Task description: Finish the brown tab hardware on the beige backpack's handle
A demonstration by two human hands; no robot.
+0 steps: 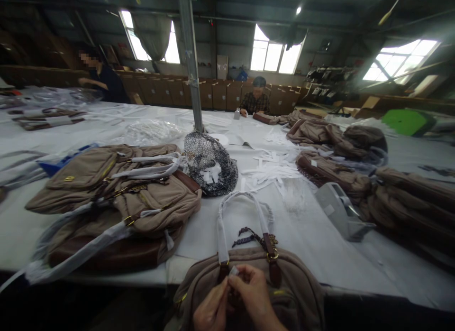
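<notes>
A taupe handbag [295, 274] with brown leather trim stands at the table's front edge, close to me. Its two handles [222, 226] are wrapped in white material and rise in an arch. A dark beaded charm [249, 237] hangs by the right handle base. In front of the bag, my left hand [213, 303] and my right hand [254, 293] meet with fingertips pinched together. A small whitish piece [233, 271] shows at the tip of my right thumb and index finger. What my left fingertips pinch is hidden.
Taupe bags [142, 193] are piled at left, more [412, 203] at right. A mesh basket [211, 165] stands near a metal post [192, 60]. White strips [273, 167] lie beyond, beside a grey tape dispenser [341, 210]. Two people [256, 101] work across the table.
</notes>
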